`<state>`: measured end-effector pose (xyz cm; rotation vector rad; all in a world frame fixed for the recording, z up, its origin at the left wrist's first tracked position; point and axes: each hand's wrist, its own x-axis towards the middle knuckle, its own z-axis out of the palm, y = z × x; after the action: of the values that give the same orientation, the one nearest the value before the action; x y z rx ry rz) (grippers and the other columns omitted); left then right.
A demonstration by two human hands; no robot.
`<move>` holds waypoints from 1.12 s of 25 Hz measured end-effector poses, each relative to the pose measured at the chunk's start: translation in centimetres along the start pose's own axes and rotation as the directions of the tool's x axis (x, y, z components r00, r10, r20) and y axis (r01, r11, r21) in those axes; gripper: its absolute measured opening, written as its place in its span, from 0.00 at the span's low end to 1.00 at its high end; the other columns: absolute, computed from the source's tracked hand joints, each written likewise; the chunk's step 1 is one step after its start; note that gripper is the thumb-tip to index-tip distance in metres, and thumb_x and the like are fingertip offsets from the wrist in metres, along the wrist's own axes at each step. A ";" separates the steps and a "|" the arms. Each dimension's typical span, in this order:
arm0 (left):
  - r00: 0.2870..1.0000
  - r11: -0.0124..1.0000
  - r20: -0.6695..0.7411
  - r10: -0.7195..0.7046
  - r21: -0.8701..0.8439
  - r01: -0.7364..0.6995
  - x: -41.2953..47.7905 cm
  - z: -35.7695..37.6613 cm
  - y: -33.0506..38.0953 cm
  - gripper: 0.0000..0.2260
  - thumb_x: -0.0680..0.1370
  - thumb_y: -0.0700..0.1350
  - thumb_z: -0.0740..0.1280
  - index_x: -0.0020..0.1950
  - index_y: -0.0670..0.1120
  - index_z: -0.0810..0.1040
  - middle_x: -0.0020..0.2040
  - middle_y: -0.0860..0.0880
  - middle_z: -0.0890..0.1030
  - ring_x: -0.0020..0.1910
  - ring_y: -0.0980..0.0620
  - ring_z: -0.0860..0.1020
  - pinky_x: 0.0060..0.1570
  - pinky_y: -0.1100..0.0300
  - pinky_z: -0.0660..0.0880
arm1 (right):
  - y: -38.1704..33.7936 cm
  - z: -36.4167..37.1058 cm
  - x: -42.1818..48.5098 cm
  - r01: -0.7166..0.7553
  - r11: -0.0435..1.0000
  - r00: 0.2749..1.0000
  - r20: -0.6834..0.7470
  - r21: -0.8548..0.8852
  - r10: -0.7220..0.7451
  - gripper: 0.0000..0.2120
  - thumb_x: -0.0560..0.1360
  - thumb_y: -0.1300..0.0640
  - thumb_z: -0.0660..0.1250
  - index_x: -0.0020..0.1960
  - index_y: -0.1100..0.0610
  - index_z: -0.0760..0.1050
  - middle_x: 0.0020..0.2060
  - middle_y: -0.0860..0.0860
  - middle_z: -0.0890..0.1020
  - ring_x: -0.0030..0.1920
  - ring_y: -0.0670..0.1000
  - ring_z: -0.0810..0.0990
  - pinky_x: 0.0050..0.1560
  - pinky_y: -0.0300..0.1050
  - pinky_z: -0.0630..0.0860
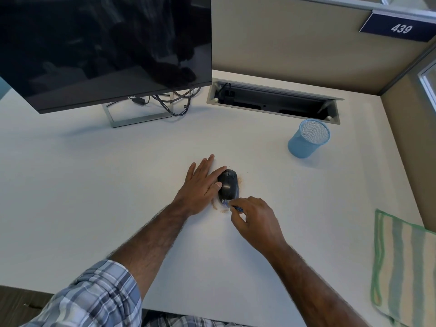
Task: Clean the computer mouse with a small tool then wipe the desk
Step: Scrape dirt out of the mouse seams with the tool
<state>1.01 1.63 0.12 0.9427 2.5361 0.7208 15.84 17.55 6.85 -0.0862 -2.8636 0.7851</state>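
Plaid sleeve (94,296) at the lower left, a person leans over a white tabletop (94,185) and works at a black computer mouse (228,185) lying near its middle. Left hand (203,182) lies flat on the tabletop with fingers straight, its forefinger and thumb touching the mouse's left flank. Right hand (254,218) is curled, thumb and fingers pinching a small blue tool (236,208) whose far end meets the near end of the mouse. Brownish crumbs (223,210) speckle the surface just beside the mouse, on its near side and along its right edge. A green-and-white striped cloth (401,267) lies flat at the right edge of the tabletop, well apart from both hands. Farther back on the right, a blue mesh pen cup (309,139) stands upright, just in front of an open cable trough (273,102) set into the surface. A dark Dell monitor (106,50) stands at the rear left on a silver frame stand, black cables (174,103) looped behind it. A beige partition (295,38) carries a blue plate (398,28) numbered 439.
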 end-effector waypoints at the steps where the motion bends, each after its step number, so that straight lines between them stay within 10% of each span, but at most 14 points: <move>1: 1.000 1.000 0.000 0.001 0.002 -0.001 0.0 0.1 0.0 0.23 0.88 0.51 0.51 0.84 0.57 0.55 0.85 0.50 0.42 0.83 0.53 0.39 0.80 0.49 0.34 | -0.1 0.1 0.1 0.007 1.000 1.000 0.000 -0.008 -0.007 0.07 0.76 0.58 0.71 0.53 0.53 0.84 0.38 0.48 0.85 0.36 0.50 0.79 0.39 0.45 0.77; 18: 1.000 1.000 -0.021 0.004 -0.013 -0.004 0.3 0.6 -0.6 0.29 0.82 0.63 0.44 0.84 0.58 0.55 0.85 0.52 0.43 0.83 0.55 0.39 0.80 0.49 0.35 | 1.4 -0.3 -0.3 -0.145 0.976 0.983 -0.091 0.163 0.161 0.06 0.74 0.57 0.68 0.49 0.52 0.83 0.42 0.44 0.85 0.40 0.46 0.80 0.42 0.46 0.80; 28: 0.999 0.998 0.041 -0.007 0.070 0.004 0.5 0.4 -0.4 0.63 0.59 0.85 0.62 0.84 0.53 0.48 0.84 0.52 0.37 0.82 0.54 0.34 0.79 0.49 0.32 | 1.5 -0.4 2.0 -0.392 0.856 0.898 -0.061 0.338 0.436 0.06 0.77 0.57 0.69 0.50 0.48 0.83 0.41 0.41 0.84 0.43 0.41 0.82 0.42 0.40 0.78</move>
<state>0.63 1.90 -0.49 0.9628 2.5419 0.6078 13.97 19.26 6.75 -0.7081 -2.5748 1.2560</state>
